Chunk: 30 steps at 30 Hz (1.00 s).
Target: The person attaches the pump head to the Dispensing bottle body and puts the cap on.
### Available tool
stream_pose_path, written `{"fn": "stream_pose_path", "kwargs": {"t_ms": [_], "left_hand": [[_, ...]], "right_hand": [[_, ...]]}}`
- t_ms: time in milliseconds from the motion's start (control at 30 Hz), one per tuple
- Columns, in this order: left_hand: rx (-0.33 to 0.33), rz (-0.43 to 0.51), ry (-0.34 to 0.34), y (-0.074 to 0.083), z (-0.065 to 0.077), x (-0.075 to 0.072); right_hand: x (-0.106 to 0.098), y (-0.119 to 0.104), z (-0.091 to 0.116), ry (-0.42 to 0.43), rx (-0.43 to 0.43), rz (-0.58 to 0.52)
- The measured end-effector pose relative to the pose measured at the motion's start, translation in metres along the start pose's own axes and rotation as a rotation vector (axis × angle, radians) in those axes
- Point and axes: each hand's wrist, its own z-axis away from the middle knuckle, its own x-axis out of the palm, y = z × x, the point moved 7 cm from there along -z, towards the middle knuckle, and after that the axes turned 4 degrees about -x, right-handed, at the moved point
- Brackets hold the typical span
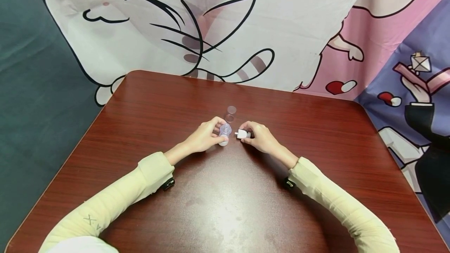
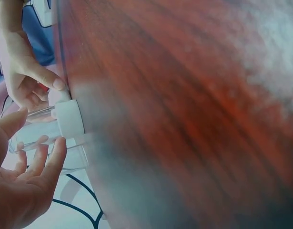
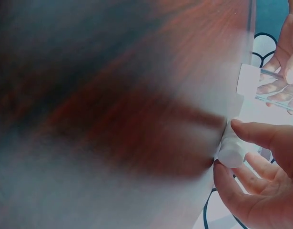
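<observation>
My left hand [image 1: 205, 135] holds a clear, tube-like plastic container [image 1: 225, 128] upright, its white base [image 2: 70, 119] down at the tabletop. Thumb and fingers stand on opposite sides of the clear wall. To the right, my right hand [image 1: 263, 139] pinches a small white bottle-like piece [image 1: 241, 134] between thumb and fingers. This piece lies on its side close over the table, a thin nozzle pointing toward the container. In the right wrist view, its round white end [image 3: 231, 156] shows between the fingertips. A short gap separates the two held things.
Just beyond the hands, a clear round cup-like piece [image 1: 231, 109] stands on the brown wooden table [image 1: 168, 100]. A cartoon-printed cloth [image 1: 299, 18] hangs behind the table's far edge. Dark straps sit at both wrists under pale sleeves.
</observation>
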Motion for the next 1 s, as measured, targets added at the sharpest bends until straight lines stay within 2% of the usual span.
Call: {"fn": "stream_pose_path", "kwargs": {"t_ms": [1000], "left_hand": [[0.034, -0.027, 0.029, 0.002, -0.003, 0.000]], "right_hand": [[-0.011, -0.010, 0.004, 0.097, -0.033, 0.025]]}}
